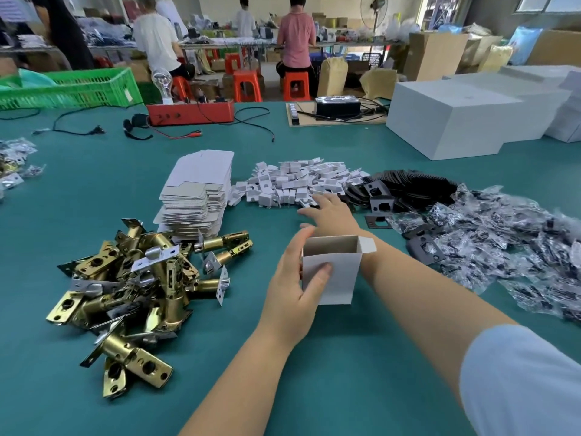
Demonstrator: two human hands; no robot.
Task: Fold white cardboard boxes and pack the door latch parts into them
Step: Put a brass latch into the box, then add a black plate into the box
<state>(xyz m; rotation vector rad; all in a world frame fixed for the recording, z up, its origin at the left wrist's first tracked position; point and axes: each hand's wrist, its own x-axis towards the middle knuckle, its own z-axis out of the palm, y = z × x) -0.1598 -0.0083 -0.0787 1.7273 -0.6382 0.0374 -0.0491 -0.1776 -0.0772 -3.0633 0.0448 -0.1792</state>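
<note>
My left hand (294,287) grips a small white cardboard box (334,272) that stands upright with its top open above the green table. My right hand (328,212) reaches past it, fingers stretched out, at the near edge of a heap of small white folded inserts (292,182). A pile of brass and silver door latches (135,287) lies to the left. A stack of flat white box blanks (196,196) stands behind the latches. Black strike plates (405,190) and clear bags of small dark parts (509,243) lie to the right.
Big white cartons (456,121) stand at the back right. A red test box (191,113) with cables and a bulb sits at the back, a green crate (72,88) beyond it. People sit on orange stools at far tables. More bagged parts (15,165) lie at the left edge.
</note>
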